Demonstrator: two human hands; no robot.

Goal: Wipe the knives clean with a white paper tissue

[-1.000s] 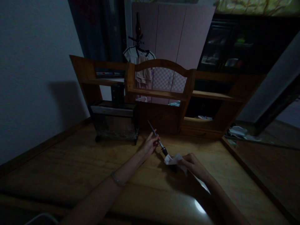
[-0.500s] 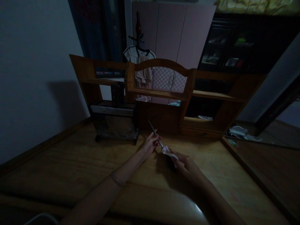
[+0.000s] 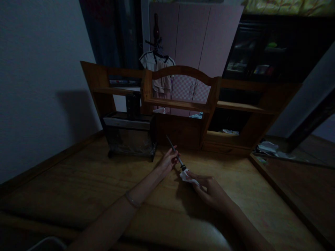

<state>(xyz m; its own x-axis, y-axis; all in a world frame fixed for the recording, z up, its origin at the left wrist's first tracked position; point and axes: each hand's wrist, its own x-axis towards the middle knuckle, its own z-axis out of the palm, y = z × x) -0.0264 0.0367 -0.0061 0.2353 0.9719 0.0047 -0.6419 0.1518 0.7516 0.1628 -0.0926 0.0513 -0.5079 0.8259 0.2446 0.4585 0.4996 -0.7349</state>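
Observation:
My left hand (image 3: pixel 169 158) is closed around the shaft of a screwdriver-like tool (image 3: pixel 180 161), a long thin metal rod with a black collar at its lower end. Its tip points up and away, to the left. My right hand (image 3: pixel 209 188) pinches a crumpled white tissue or cloth (image 3: pixel 187 176) against the tool's near end, just below the collar. The cloth and fingers hide whatever handle is there. Both hands are above the wooden desktop (image 3: pixel 162 212).
A wooden shelf unit (image 3: pixel 180 102) stands along the back of the desk. At the left is a black-framed box-like item (image 3: pixel 129 139), partly wrapped in clear plastic. White crumpled material (image 3: pixel 269 148) lies beyond the raised right edge. A pale cable (image 3: pixel 47 240) curves at the bottom left.
The cloth in my right hand has slid down toward the near end, uncovering the black collar. My left hand keeps its hold on the shaft. The view has shifted slightly.

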